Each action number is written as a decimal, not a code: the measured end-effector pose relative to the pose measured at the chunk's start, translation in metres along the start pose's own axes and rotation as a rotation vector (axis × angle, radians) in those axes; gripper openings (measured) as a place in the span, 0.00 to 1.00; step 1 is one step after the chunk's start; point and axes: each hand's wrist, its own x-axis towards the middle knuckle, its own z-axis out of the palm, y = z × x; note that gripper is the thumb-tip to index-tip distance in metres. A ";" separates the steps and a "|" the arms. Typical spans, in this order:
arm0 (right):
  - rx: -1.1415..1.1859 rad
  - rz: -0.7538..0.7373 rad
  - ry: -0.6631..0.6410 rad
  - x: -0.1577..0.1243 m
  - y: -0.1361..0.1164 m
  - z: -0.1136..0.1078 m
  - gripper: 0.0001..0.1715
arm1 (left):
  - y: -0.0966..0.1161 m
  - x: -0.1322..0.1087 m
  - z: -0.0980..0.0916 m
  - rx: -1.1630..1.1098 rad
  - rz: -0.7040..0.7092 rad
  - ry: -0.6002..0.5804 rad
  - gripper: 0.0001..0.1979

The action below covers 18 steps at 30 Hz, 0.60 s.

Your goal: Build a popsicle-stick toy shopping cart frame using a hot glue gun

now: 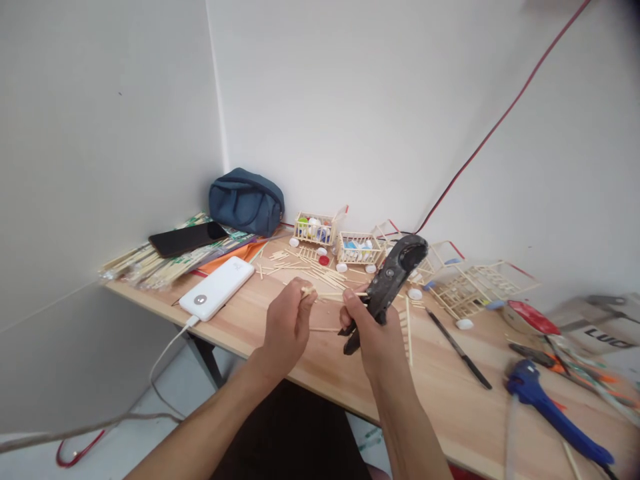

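My left hand [287, 323] is closed in a pinch on thin wooden sticks [333, 295] above the table's front part. The sticks run level towards my right hand [373, 327], and their far ends meet it and the tool there. My right hand is wrapped round a worn black hand tool [395, 277], tilted with its rounded, hollow end up and right. Two dark prongs stick out at its lower end; its exact kind is unclear. Beneath and behind the hands lie loose cut sticks [323, 272]. A ladder-like stick frame [409, 333] lies beside my right wrist, partly hidden.
Small stick-built carts [315, 230] with white wheels line the back. On the left are a white power bank [217, 288], a phone [189, 239], packaged sticks [135, 263] and a blue pouch [247, 200]. To the right lie a black pen [460, 350] and a blue glue gun [555, 413].
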 end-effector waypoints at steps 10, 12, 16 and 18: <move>0.288 0.255 -0.253 0.016 -0.029 -0.008 0.25 | -0.001 0.009 -0.029 -0.023 0.445 -0.050 0.09; 0.297 0.282 -0.288 0.021 -0.034 -0.005 0.26 | 0.000 0.015 -0.032 -0.114 0.369 -0.081 0.06; 0.348 0.304 -0.317 0.035 -0.045 0.004 0.27 | 0.002 0.029 -0.022 -0.525 -0.077 0.057 0.07; 0.364 0.287 -0.318 0.042 -0.051 0.006 0.27 | 0.005 0.033 -0.015 -0.692 -0.161 0.149 0.07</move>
